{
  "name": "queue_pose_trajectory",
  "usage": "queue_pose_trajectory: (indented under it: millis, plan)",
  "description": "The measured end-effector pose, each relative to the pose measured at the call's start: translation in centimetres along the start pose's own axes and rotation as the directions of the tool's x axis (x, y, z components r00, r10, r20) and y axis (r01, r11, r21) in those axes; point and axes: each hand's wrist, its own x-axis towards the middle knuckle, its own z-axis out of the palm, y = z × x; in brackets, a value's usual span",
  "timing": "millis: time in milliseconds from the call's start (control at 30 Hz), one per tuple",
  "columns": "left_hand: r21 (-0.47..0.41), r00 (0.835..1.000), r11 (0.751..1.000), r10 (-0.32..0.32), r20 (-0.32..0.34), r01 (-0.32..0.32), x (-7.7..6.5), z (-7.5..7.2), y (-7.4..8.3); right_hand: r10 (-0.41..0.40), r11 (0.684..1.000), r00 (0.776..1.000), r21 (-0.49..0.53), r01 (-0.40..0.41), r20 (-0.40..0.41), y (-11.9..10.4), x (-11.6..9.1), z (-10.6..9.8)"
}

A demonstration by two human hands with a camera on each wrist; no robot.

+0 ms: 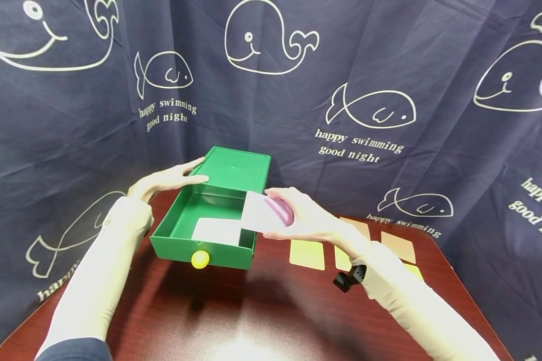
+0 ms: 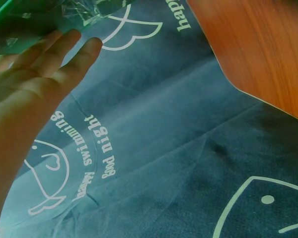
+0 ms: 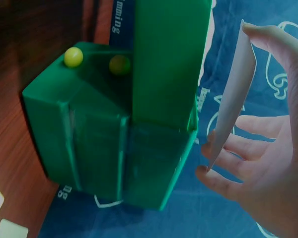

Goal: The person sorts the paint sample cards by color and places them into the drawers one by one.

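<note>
Right hand (image 1: 300,213) is clamped on a pale card (image 1: 252,213), thumb on one edge and fingertips on the opposite one; the right wrist view shows the card slightly bowed. Card is held over the right side of an open drawer (image 1: 228,254), pulled from the top of a green drawer unit (image 1: 235,166) toward the near edge of the bench (image 1: 185,321). Left hand (image 1: 171,176) rests on the unit's left side, thumb apart from the fingers, thumb tip on the top, fingers extended. Unit sits left of center, toward the bench's far edge. White card (image 1: 213,230) is inside the drawer, by the front wall; can't tell if flat or leaning. Yellow knob (image 1: 200,259) on that drawer's front; two lower knobs (image 3: 73,57) show from the right wrist. Yellow cards (image 1: 307,254) and tan cards (image 1: 397,245) lie toward the bench's far right corner, partly behind the right forearm. Dark printed curtain (image 1: 271,110) hangs behind the far edge.
</note>
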Motion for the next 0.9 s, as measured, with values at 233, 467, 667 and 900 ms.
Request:
queue_pose_trajectory:
  millis: [233, 467, 667, 900]
  plan:
    - [0.024, 1.000, 1.000, -0.007, -0.010, 0.008, 0.1, -0.1, 0.0, -0.001, 1.000, 0.999, 0.010, 0.001, 0.033, -1.8, 2.2, 1.0]
    - [0.033, 1.000, 0.999, -0.019, -0.014, 0.020, 0.2, -0.1, -0.2, -0.063, 0.998, 0.997, 0.013, 0.063, 0.054, -2.7, 4.4, 2.6]
    - [-0.003, 1.000, 1.000, -0.018, -0.003, 0.018, 0.3, 0.0, -0.4, -0.085, 0.996, 0.992, -0.004, 0.086, 0.094, -3.5, 5.5, 3.9]
    - [0.012, 1.000, 1.000, -0.026, -0.012, 0.026, 0.2, 0.0, -0.4, -0.066, 0.997, 0.989, -0.035, 0.071, 0.131, -4.0, 5.8, 4.9]
